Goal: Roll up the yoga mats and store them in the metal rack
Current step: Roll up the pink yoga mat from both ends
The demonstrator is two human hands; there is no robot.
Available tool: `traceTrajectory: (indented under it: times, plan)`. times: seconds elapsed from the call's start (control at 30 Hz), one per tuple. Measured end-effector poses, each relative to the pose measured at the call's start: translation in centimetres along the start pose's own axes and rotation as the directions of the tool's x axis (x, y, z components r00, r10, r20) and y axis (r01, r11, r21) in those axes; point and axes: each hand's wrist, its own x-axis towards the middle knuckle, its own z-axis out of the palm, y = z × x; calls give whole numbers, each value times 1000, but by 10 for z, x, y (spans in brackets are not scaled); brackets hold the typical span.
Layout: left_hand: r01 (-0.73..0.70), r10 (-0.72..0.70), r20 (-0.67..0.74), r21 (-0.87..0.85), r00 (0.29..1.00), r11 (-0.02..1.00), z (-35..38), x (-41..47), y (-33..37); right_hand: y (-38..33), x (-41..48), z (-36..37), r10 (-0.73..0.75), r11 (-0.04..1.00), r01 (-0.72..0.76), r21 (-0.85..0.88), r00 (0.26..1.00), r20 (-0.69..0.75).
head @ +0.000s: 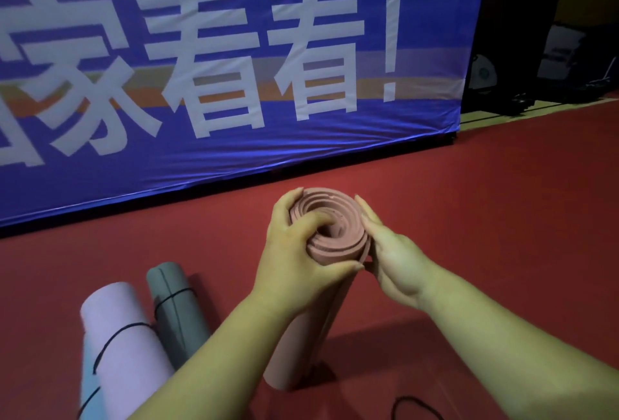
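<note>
Holding one pink mat (341, 240), left hand (298, 248) grip; right hand (395, 255) flat; seemingly three mats (117, 336) beside.

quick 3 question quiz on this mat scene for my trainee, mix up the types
1. True or false: the pink mat stands on end on the floor.
2. Which mats wear a black band? A) lilac mat and grey mat B) pink mat only C) none
3. Fill in: the ___ hand lies flat against the pink mat's side, while the other grips its top.

Key: 1 true. 2 A. 3 right: the right hand presses flat and the left hand grips the top end.
</note>
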Motion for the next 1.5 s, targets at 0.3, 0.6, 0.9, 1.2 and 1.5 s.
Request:
traceTrajectory:
  times: [0.3,0.6,0.9,1.2,1.5]
  plan:
    - [16,-29,74,160,997,987,84,7,5,-9,-13,-83,233,971,-218,101,957,-172]
    - [-67,22,214,206,977,976,173,6,9,8,-33,-176,391,904,-324,277,890,-233]
    - [-210,137,467,108,873,972,221,11,-1,193,-83,-229,402,829,-559,-29,631,-664]
    - [-318,212,681,32,701,947,282,-8,-9,330,-143,-244,533,605,-794,-59,458,-711]
    - [-334,226,725,6,650,942,304,-21,-14,420,-134,-264,564,539,-842,22,341,-752]
